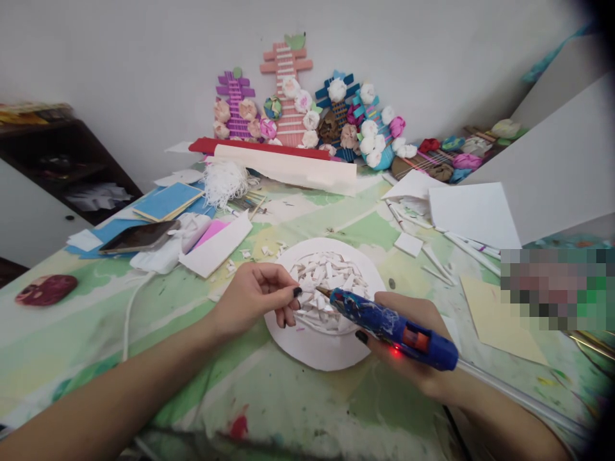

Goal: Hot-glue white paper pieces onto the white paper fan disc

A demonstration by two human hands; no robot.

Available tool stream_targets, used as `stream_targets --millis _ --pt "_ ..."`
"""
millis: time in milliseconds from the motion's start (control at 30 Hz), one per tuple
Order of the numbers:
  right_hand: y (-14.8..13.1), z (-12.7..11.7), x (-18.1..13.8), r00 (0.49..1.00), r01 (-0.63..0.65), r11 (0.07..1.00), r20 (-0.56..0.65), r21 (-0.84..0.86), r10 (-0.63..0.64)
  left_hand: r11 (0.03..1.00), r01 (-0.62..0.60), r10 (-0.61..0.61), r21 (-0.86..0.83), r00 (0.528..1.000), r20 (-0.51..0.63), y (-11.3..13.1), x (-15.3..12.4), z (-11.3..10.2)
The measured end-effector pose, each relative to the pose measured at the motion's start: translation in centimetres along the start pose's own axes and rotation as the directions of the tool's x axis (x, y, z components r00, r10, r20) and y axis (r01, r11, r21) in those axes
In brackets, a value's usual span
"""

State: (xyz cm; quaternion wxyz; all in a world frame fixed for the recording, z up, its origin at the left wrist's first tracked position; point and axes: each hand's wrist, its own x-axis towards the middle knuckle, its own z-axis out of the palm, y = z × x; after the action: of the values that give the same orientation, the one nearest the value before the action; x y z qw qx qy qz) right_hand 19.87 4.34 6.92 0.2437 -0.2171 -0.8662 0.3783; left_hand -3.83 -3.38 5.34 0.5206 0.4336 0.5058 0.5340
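Note:
My right hand [423, 381] is wrapped round a blue hot glue gun [379, 320] with a red light glowing on it. A long glue stick [519, 398] runs out of its back end. The gun's metal nozzle points left, close to the thumb of my left hand [254, 294]. Thumb and forefinger of the left hand are pinched together; what they hold, if anything, is too small to tell. Beneath both hands lies a round white disc [327, 355], its middle covered by many white chips [331, 272] inside a ring.
Loose white scraps [232, 266] lie left of the disc. A phone [139, 237], a white power strip [163, 253] and a ball of white string [225, 184] are further left. White card [473, 211] and yellow paper [500, 320] lie right. Flower-decorated crafts [288, 96] stand against the wall.

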Motion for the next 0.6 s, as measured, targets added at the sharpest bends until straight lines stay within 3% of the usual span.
stream_targets --millis 600 --pt "-0.06 -0.48 -0.01 0.999 0.042 0.999 0.037 -0.032 -0.041 0.998 0.06 -0.062 0.036 0.997 0.042 -0.2 0.05 0.1"
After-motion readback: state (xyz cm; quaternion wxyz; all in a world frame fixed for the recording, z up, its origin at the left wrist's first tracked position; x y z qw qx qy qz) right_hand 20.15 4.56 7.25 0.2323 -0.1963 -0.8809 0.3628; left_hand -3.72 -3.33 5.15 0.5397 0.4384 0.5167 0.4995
